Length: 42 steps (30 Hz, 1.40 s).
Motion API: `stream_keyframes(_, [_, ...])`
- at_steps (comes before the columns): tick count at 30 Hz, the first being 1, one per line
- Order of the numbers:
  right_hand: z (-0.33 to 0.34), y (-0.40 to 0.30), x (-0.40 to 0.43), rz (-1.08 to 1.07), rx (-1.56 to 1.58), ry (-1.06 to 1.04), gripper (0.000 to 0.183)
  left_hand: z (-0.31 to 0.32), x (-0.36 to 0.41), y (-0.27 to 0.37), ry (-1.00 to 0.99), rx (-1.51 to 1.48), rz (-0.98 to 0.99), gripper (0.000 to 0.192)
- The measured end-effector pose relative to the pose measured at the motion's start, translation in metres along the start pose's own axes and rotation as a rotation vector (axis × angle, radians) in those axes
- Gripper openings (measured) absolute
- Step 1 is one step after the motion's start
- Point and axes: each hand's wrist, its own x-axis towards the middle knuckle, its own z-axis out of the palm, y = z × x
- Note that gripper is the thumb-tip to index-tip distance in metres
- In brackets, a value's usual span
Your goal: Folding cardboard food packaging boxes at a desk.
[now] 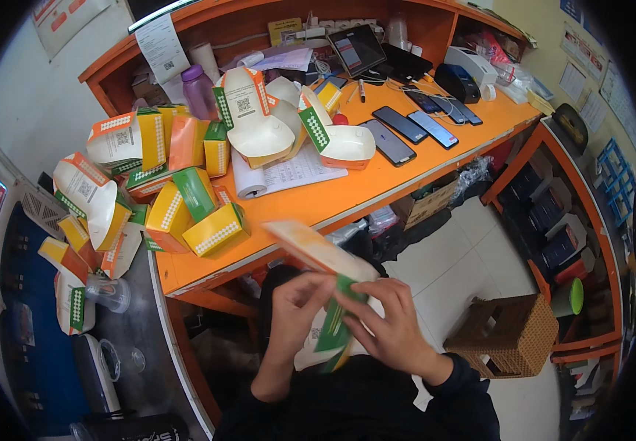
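Note:
A partly folded paperboard food box [332,251], white, orange and green and blurred at its upper end, is held over my lap between both hands. My left hand [301,308] pinches its green edge with thumb and fingertips. On the other side, my right hand [387,320] has its fingers on the green side panel. More white paperboard shows below the hands, partly hidden by them. Several folded yellow, green and orange boxes [216,230] lie heaped at the desk's left end. Open boxes with white insides [263,138] stand farther back, partly on a spiral-bound sheet pad [301,173].
On the orange desk [290,206] lie several smartphones [387,143], cables and a marker [361,91]. A tablet [356,49] and a purple bottle [199,91] stand behind. Plastic cups [109,293] lie at left on a dark surface. A brown woven stool [508,336] stands on the tiled floor.

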Motion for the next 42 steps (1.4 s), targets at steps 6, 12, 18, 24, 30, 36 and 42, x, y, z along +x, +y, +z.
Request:
stream_keyframes(6, [-0.019, 0.0, 0.005, -0.331, -0.12, -0.271, 0.056, -0.012, -0.002, -0.022, -0.424, -0.529, -0.47, 0.047])
stream_keyframes(12, [-0.023, 0.025, 0.006, -0.017, 0.039, 0.159, 0.02, -0.021, -0.016, 0.01, -0.472, -0.053, 0.046, 0.044])
stream_keyframes(18, [-0.001, 0.017, 0.004, -0.058, 0.044, 0.267, 0.028, 0.012, -0.007, 0.007, 0.215, 0.262, 0.26, 0.013])
stream_keyframes(24, [0.002, 0.019, 0.006, -0.214, -0.098, 0.247, 0.026, 0.014, 0.01, -0.003, 0.29, 0.262, 0.261, 0.013])
stream_keyframes(30, [-0.008, 0.021, 0.008, -0.171, -0.137, 0.167, 0.016, 0.019, 0.009, 0.007, 0.019, 0.514, 0.389, 0.01])
stream_keyframes(36, [-0.011, 0.026, 0.011, 0.163, 0.537, 0.028, 0.026, 0.012, 0.007, 0.011, -0.147, 0.608, 0.616, 0.007])
stream_keyframes(42, [-0.022, 0.042, 0.019, 0.608, 1.118, 0.156, 0.026, 0.0, 0.004, 0.027, -0.211, 0.523, 0.196, 0.015])
